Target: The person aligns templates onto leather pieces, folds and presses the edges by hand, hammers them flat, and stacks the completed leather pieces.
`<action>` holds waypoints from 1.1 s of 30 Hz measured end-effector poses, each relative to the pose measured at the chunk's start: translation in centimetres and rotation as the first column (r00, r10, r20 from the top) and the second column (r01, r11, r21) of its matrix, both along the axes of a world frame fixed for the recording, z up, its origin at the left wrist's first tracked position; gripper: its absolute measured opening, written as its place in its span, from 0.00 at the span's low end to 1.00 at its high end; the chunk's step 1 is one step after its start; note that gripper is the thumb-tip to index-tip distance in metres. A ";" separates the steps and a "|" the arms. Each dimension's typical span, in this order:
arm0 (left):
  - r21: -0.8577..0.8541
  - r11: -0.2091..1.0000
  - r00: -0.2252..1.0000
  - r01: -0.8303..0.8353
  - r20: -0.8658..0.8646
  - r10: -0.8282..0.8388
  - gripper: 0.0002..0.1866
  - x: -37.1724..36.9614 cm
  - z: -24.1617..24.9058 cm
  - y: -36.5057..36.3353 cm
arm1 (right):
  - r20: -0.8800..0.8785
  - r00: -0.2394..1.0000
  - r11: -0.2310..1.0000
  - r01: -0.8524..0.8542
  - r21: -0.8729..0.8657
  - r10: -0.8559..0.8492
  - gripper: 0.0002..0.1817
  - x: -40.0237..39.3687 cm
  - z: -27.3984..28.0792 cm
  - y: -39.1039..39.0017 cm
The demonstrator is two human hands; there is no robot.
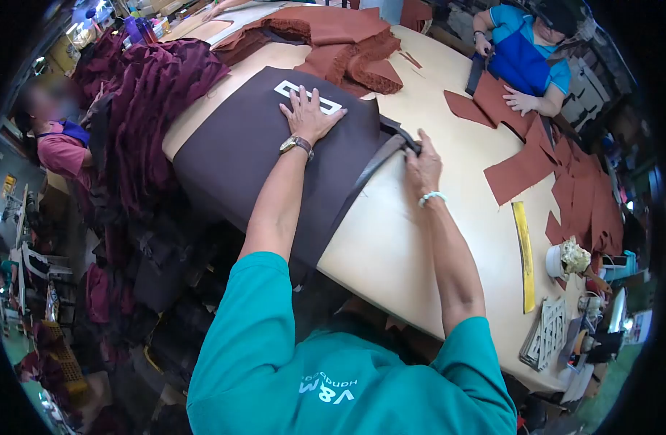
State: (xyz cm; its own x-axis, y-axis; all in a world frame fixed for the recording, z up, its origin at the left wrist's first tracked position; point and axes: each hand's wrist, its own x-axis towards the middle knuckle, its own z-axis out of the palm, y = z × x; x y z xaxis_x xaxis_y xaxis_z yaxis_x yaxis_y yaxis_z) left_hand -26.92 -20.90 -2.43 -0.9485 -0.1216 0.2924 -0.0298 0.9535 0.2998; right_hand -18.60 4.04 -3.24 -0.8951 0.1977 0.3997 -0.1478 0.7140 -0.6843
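My left hand lies spread and flat on a white rectangular template with a cut-out. That template rests on a large sheet of dark brown fabric, which covers the table's left part and droops over its near edge. At the fabric's right edge, my right hand is closed around the black handle of scissors. The blades point up and left at the cloth, partly hidden by it. A narrow dark strip of the material curves down along the edge near my right hand.
Rust-brown fabric is heaped at the table's far side. Maroon cloth piles up on the left beside a person. Another person handles rust pieces at right. A yellow ruler and white templates lie nearby.
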 end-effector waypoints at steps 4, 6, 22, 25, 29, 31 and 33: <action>0.006 1.000 1.000 0.001 -0.019 -0.001 0.51 0.2 0.1 0.1 | -0.020 0.998 0.968 0.046 -0.247 -0.053 0.25 1.9 1.1 4.0; 0.014 1.000 1.000 -0.006 -0.017 0.007 0.46 0.3 0.1 0.4 | -0.065 0.997 0.950 0.025 -0.312 -0.048 0.24 2.4 1.5 5.3; -0.577 0.782 0.931 0.236 -0.095 -0.351 0.27 -3.9 -7.1 -4.3 | -0.217 0.902 0.770 -0.431 -0.471 0.372 0.18 1.8 6.3 -14.5; -0.624 0.761 0.952 0.180 -0.084 -0.294 0.24 -3.2 -5.7 -3.2 | -0.173 0.927 0.795 -0.375 -0.477 0.333 0.18 1.8 5.6 -14.7; -0.380 0.911 0.968 0.162 -0.120 -0.223 0.32 -3.0 -5.2 -2.5 | -0.073 0.941 0.841 -0.328 -0.430 0.329 0.20 1.8 5.2 -13.2; -0.260 0.955 0.974 0.142 -0.134 -0.181 0.36 -0.6 -2.7 -1.5 | -0.104 0.959 0.883 -0.282 -0.376 0.263 0.20 1.4 3.7 -11.6; -0.157 0.982 0.973 0.102 -0.190 -0.131 0.37 -1.0 -3.3 -1.3 | -0.048 0.975 0.925 -0.221 -0.309 0.217 0.20 0.9 2.5 -9.3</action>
